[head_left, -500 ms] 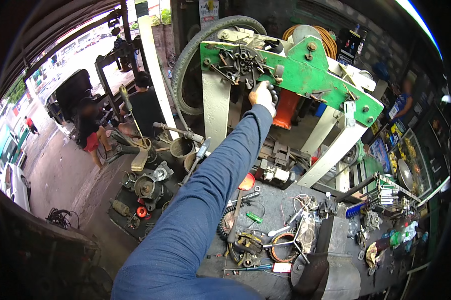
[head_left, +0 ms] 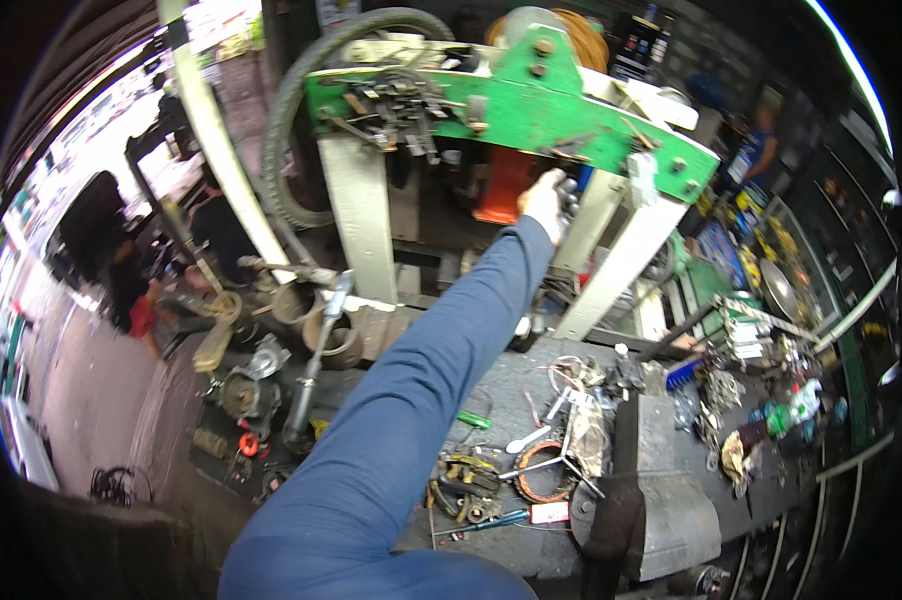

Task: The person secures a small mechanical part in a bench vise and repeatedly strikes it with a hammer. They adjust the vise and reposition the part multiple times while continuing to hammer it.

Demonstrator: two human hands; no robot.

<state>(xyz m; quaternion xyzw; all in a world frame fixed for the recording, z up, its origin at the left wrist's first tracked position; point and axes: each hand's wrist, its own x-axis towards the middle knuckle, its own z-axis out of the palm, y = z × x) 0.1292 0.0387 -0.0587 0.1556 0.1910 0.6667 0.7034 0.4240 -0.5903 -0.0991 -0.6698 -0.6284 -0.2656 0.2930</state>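
A blue sleeve (head_left: 411, 380) crosses my feed from the lower left, blocking part of the bench (head_left: 503, 385), where a screwdriver (head_left: 511, 518) lies at lower centre. At upper centre, the left hand (head_left: 551, 203) has bent fingers; whether they hold anything I cannot tell. Above it, the green beam (head_left: 531, 110) slopes lengthwise down to the right, a tyre (head_left: 275, 150) beside its left end.
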